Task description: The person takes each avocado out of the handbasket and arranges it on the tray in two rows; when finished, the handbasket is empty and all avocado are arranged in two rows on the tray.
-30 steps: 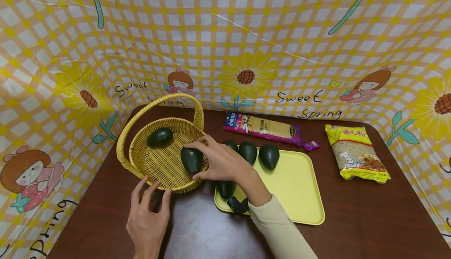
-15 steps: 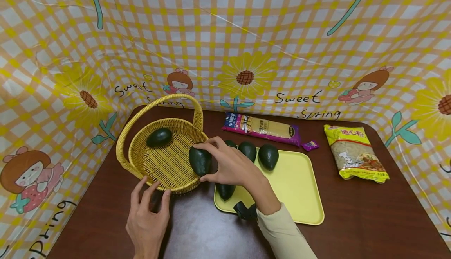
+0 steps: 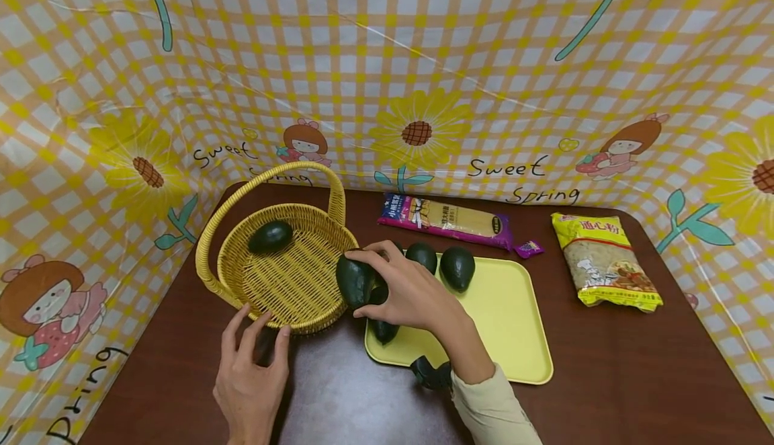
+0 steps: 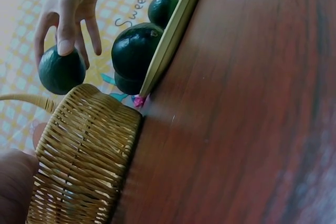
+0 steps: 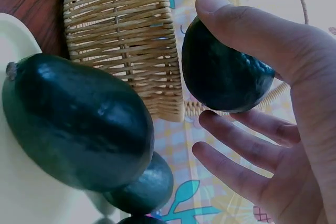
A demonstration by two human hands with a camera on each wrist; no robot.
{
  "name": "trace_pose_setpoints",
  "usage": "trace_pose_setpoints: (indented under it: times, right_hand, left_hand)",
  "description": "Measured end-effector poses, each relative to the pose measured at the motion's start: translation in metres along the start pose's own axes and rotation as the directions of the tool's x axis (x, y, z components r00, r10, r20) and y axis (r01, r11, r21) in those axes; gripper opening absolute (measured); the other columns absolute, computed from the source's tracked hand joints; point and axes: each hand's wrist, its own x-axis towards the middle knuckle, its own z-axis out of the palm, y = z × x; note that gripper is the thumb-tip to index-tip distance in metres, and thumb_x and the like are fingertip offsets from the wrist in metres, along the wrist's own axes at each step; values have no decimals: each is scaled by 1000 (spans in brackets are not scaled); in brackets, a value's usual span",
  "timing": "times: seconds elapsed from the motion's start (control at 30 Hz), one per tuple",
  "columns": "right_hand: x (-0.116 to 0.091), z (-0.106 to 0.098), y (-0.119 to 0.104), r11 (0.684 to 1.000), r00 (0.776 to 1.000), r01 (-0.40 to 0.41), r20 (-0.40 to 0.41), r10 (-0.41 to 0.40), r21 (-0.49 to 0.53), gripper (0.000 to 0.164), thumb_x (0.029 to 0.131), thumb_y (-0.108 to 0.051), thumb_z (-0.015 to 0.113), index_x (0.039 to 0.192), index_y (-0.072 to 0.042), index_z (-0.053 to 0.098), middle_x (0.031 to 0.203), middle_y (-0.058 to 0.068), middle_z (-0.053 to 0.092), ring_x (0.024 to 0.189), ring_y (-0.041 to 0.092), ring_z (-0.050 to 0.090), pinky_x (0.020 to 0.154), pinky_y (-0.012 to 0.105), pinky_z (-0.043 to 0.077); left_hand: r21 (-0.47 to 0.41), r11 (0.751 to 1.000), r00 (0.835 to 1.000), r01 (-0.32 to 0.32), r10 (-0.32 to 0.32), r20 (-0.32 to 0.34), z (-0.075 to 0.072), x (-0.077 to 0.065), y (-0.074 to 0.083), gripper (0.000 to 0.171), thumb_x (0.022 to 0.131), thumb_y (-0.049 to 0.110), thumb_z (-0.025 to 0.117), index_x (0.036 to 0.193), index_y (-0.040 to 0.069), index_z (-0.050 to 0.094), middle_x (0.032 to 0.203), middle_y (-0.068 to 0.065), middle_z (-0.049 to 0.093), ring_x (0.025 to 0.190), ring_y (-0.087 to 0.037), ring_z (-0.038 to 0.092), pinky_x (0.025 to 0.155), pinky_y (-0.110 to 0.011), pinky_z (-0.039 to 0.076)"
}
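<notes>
My right hand [image 3: 411, 294] pinches a dark green avocado [image 3: 353, 280] between thumb and fingers, just above the right rim of the wicker basket [image 3: 290, 277]. In the right wrist view, that avocado [image 5: 223, 72] sits under the thumb, with other fingers spread below. My left hand [image 3: 250, 378] rests its spread fingertips on the basket's near rim; its thumb [image 4: 16, 177] shows at the wicker in the left wrist view. One avocado [image 3: 270, 237] lies inside the basket at the back left. On the yellow tray [image 3: 508, 324] lie several avocados [image 3: 457, 269], some partly hidden by the right hand.
Behind the tray lies a purple noodle packet [image 3: 447, 222], with a small purple sachet [image 3: 529, 249] beside it. A yellow pasta bag [image 3: 605, 260] lies at the right. The basket's tall handle [image 3: 260, 183] arches over it. A checked cloth [image 3: 387, 62] encloses the back and sides.
My right hand has carried the avocado rightward, from over the basket's inside to its right rim by the tray. The left hand stays at the rim.
</notes>
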Motion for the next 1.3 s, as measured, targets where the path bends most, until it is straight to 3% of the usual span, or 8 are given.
trace_pose_setpoints:
  times: [0.13,0.53,0.8,1.03,1.3]
  right_hand:
    - [-7,-1,1,1000,1000,-25,0,25,13,88,83,-43,96,159,-30,53,149,9,52,63,9,52,55,27,44]
    - [-28,-8,10,996,996,-84,-31,84,6,90,81,-43,97,159,-29,54,146,9,53,50,1,37,49,24,39]
    - [-40,-9,14,995,994,-95,-50,95,5,92,79,-43,99,158,-26,55,145,11,54,62,5,51,57,25,45]
    - [-49,-7,18,991,989,-135,-53,136,25,93,78,-44,99,157,-29,54,145,9,54,61,4,52,60,27,46]
    - [-61,-5,22,985,983,-166,-74,168,42,90,79,-42,99,157,-30,54,148,12,55,85,21,70,73,38,56]
  left_hand:
    - [6,1000,1000,12,-12,6,0,-1,0,37,88,25,93,121,13,81,143,-12,66,70,-36,73,43,-44,47]
    - [-4,1000,1000,3,-3,1,-1,-3,1,36,88,26,92,120,12,81,142,-13,67,61,-32,69,41,-36,42]
    - [-5,1000,1000,-4,4,-7,-1,-2,0,37,87,24,93,120,12,82,142,-13,68,60,-30,68,41,-36,42]
    - [-15,1000,1000,-9,9,-10,-1,-2,1,38,85,22,94,120,13,82,142,-12,68,57,-28,65,40,-31,38]
    - [-20,1000,1000,-9,8,-6,-1,-1,1,37,86,23,93,120,12,82,142,-12,68,62,-30,69,41,-36,42]
